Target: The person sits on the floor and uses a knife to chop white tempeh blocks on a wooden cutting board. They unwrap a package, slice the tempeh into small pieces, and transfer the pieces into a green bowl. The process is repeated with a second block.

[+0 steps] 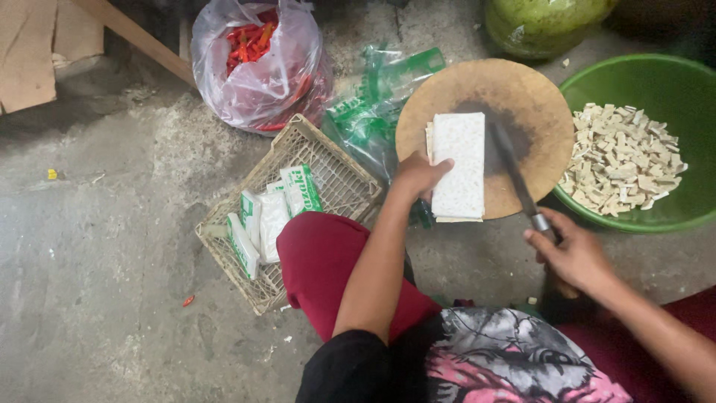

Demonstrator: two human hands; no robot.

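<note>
A white rectangular block of tempeh [459, 164] lies on a round wooden cutting board [522, 97] on the concrete floor. My left hand [419, 174] rests on the block's left edge, fingers touching it. My right hand [573, 254] grips the handle of a dark-bladed knife [513, 170]. The blade lies along the board just right of the block, tip pointing away from me.
A green basin [671, 82] with several cut tempeh pieces [623, 158] sits at the right. A woven basket [328, 168] holds wrapped packs [272, 213]. A plastic bag of red chillies [257, 63], empty green wrappers [373, 112] and my red-clad knee [324, 257] lie nearby.
</note>
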